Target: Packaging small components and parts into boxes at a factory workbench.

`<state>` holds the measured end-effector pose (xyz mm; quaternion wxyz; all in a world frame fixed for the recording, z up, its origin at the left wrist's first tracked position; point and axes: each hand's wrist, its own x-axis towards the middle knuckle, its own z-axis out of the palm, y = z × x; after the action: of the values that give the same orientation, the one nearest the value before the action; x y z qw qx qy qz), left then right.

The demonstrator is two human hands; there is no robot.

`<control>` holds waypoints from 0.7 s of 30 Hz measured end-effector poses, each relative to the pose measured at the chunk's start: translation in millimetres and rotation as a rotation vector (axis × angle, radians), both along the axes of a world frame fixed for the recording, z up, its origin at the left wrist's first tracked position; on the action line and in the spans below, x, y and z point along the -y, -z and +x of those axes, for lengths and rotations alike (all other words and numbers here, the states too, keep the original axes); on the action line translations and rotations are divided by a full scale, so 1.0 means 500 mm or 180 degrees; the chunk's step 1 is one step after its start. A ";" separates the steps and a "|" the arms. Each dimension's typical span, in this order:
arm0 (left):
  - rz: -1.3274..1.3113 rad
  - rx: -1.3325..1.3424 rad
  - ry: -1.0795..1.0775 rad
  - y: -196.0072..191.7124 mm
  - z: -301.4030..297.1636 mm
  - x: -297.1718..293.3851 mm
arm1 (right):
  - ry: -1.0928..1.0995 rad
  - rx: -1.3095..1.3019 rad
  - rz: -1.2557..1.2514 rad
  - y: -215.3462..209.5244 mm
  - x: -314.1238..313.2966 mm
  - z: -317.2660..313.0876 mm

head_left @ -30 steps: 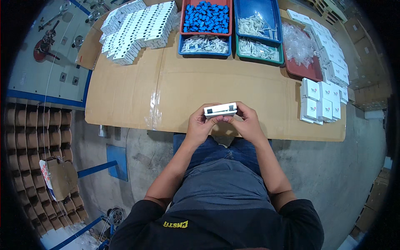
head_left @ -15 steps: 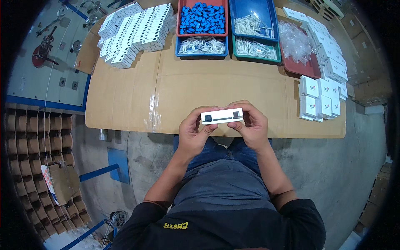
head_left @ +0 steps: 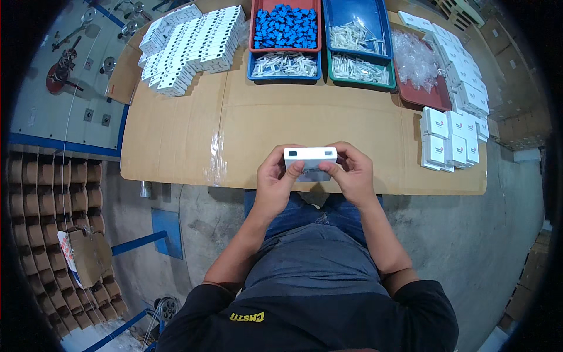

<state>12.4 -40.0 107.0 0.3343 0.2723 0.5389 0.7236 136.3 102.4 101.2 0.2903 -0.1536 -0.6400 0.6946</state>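
Between my two hands is a white plastic box (head_left: 311,154), held just above the near edge of the cardboard-covered table (head_left: 275,120). One long side with a dark square opening at each end faces up toward me. My left hand (head_left: 279,176) grips its left end, thumb pressed on the near side. At the right end my right hand (head_left: 352,171) grips it the same way, thumb near the middle. A greyish lower part shows beneath the thumbs; what it is I cannot make out. The fingers behind the box are mostly hidden.
Rows of white boxes (head_left: 193,50) stand at the far left. At the back, a red tray (head_left: 253,29) holds blue pieces, above a blue tray (head_left: 251,76) of white pieces. More trays sit beside them, and a red tray (head_left: 413,97) holds clear bags. White boxes (head_left: 448,141) are stacked at right.
The white box has tilted in my hands, so its long side shows broader and more upward. Both thumbs have shifted onto that side. The table's other contents look the same.
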 end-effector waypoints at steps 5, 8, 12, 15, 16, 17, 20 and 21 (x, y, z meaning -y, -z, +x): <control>-0.0383 0.0104 -0.0386 0.052 -0.018 -0.032 | 0.0742 0.0755 0.0914 0.020 0.006 -0.032; -0.0282 0.0126 -0.0624 0.049 -0.018 -0.037 | 0.0536 0.0880 0.1593 0.024 0.017 -0.036; -0.0166 0.1235 0.0349 0.034 -0.026 -0.033 | 0.0293 0.0920 0.0248 0.096 -0.018 -0.043; -0.0253 0.0960 0.0297 0.062 -0.064 -0.020 | 0.0014 0.1167 -0.0150 0.120 -0.047 -0.037; -0.0371 0.0675 0.0067 0.075 -0.079 -0.016 | 0.0029 0.1328 0.0439 0.122 -0.053 -0.035; -0.0336 0.0650 0.0017 0.092 -0.098 -0.009 | 0.0061 0.1469 0.1028 0.122 -0.059 -0.035; -0.0925 -0.0520 -0.0674 0.164 -0.188 0.039 | -0.0433 0.1980 0.1684 0.072 -0.073 -0.044; -0.1039 -0.0789 -0.0902 0.181 -0.225 0.059 | -0.0544 0.2033 0.1742 0.077 -0.086 -0.046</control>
<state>-99.9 -69.3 16.8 0.2004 0.2230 0.7183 0.6278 113.5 145.5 62.6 0.0490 -0.2248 -0.8689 0.4384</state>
